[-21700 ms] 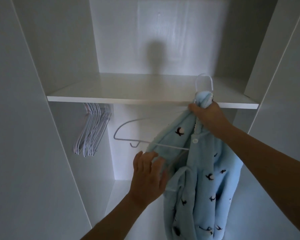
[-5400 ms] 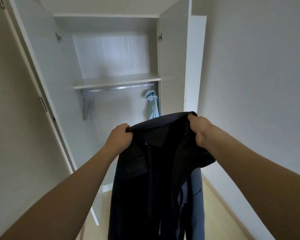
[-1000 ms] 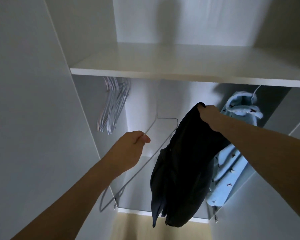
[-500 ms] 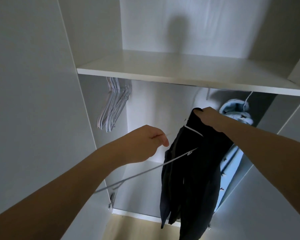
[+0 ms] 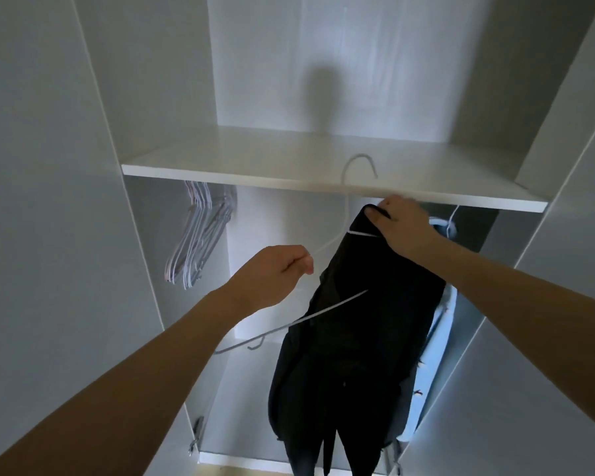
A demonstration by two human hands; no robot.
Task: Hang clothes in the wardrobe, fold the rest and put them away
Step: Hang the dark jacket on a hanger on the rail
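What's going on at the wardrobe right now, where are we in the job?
A person stands at the open wardrobe working a dark garment onto a white hanger. The right hand grips the garment at its top, just under the shelf; the left hand pinches the hanger's wire. The hanger is only partly inside the garment and not yet on the rail. A light blue garment already hangs behind it, and spare hangers hang at the left.
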